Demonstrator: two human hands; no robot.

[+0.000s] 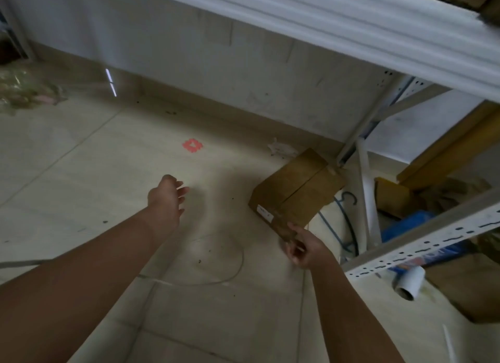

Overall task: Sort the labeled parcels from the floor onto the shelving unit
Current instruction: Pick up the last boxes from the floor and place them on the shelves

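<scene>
Hand, left (166, 200): fingers spread, holding nothing, over the pale tiled floor (81, 173), well apart from the parcel.

Parcel, brown cardboard box with small white label (296, 192): low at the floor, just beside the white perforated-steel shelving unit (422, 243).

Hand, right (303, 247): grip pinched on the box's near corner only.

Risk: a one-corner hold may slip or crush the cardboard, and the box could swing against the shelving frame.

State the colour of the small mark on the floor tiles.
Pinkish red; the mark shows best in the head view.
</scene>
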